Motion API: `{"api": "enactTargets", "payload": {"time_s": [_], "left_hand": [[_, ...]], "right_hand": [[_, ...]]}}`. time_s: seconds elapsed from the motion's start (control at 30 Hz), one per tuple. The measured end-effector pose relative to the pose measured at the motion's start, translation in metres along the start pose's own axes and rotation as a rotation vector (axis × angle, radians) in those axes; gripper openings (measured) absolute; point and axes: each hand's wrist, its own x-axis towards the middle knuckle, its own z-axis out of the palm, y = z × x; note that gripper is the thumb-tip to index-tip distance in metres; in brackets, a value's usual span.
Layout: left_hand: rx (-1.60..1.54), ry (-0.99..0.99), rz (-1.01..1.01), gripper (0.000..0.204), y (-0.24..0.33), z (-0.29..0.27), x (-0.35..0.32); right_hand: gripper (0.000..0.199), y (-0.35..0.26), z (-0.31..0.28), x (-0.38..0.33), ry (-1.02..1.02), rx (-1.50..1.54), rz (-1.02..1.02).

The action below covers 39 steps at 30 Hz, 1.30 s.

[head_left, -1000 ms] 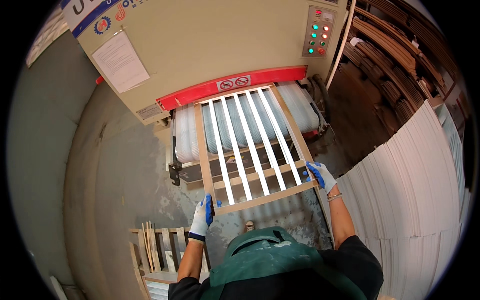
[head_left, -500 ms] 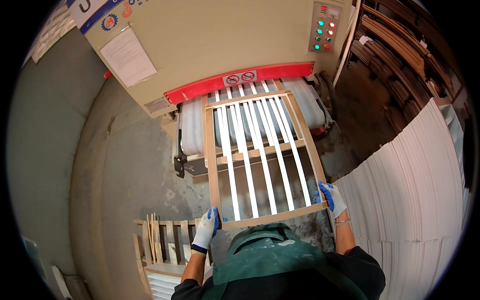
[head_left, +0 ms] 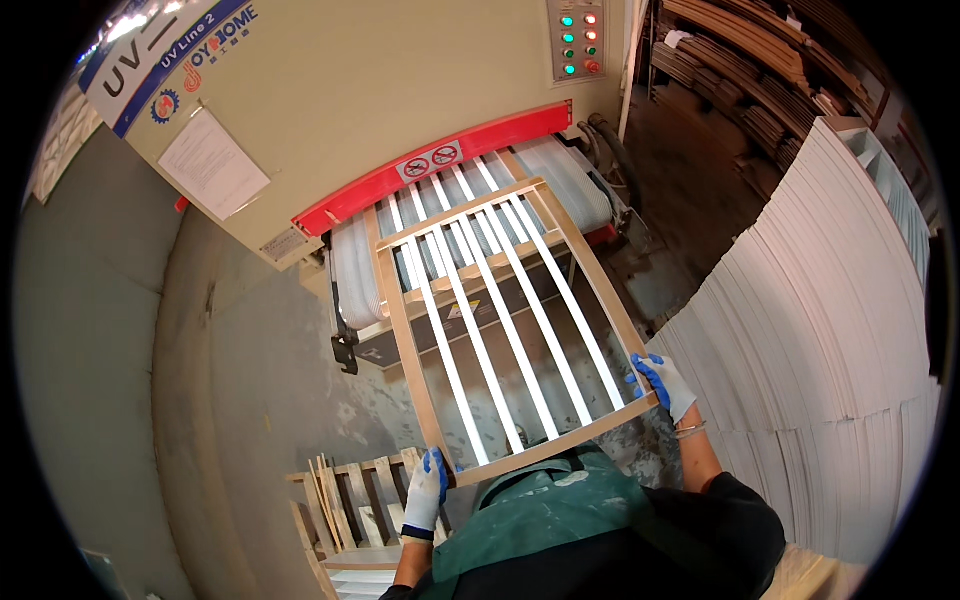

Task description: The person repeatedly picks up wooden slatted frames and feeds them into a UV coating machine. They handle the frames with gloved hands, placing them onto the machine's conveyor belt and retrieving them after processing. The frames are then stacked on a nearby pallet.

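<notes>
My left hand, in a white and blue work glove, is closed around the near left corner of a slatted wooden frame. Gloved the same way, my right hand grips the near right corner. Several long white strips run lengthwise across the frame, which slopes away from my waist. Its far end lies over a second wooden frame with similar white strips. That one rests on a mesh conveyor belt, and its far part is hidden under the machine's red bar.
A large beige machine with a lit button panel stands ahead. To the right rises a tall stack of white sheets, with brown boards on racks behind. A wooden pallet lies at lower left.
The held frame has come back toward me, its near edge lower in view, with both hands still on its corners. The view has turned, so the machine appears tilted and further left.
</notes>
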Motion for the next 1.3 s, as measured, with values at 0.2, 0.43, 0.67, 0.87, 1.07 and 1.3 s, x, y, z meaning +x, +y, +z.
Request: {"api": "enactTargets", "payload": {"time_s": [0.2, 0.43, 0.67, 0.87, 1.07, 1.3], "left_hand": [[0.009, -0.021, -0.016, 0.035, 0.005, 0.001, -0.009], [-0.244, -0.094, -0.257, 0.036, 0.009, 0.005, -0.013], [-0.048, 0.051, -0.055, 0.040, 0.000, 0.018, -0.020], [-0.221, -0.027, -0.156, 0.037, 0.017, -0.002, -0.012], [-0.186, 0.034, -0.124, 0.037, 0.014, -0.001, -0.011], [-0.251, -0.073, -0.145, 0.027, 0.011, -0.006, -0.001]], "right_hand": [[0.032, 0.001, 0.000, -0.018, -0.007, 0.018, 0.014], [0.034, 0.009, -0.008, -0.027, -0.020, -0.013, 0.051], [0.041, 0.022, -0.014, -0.024, 0.006, -0.003, 0.071], [0.043, 0.029, -0.016, -0.022, -0.003, 0.009, 0.057], [0.034, 0.027, -0.006, -0.021, 0.054, 0.042, 0.020], [0.032, 0.023, -0.002, -0.009, 0.068, -0.011, 0.024]]}}
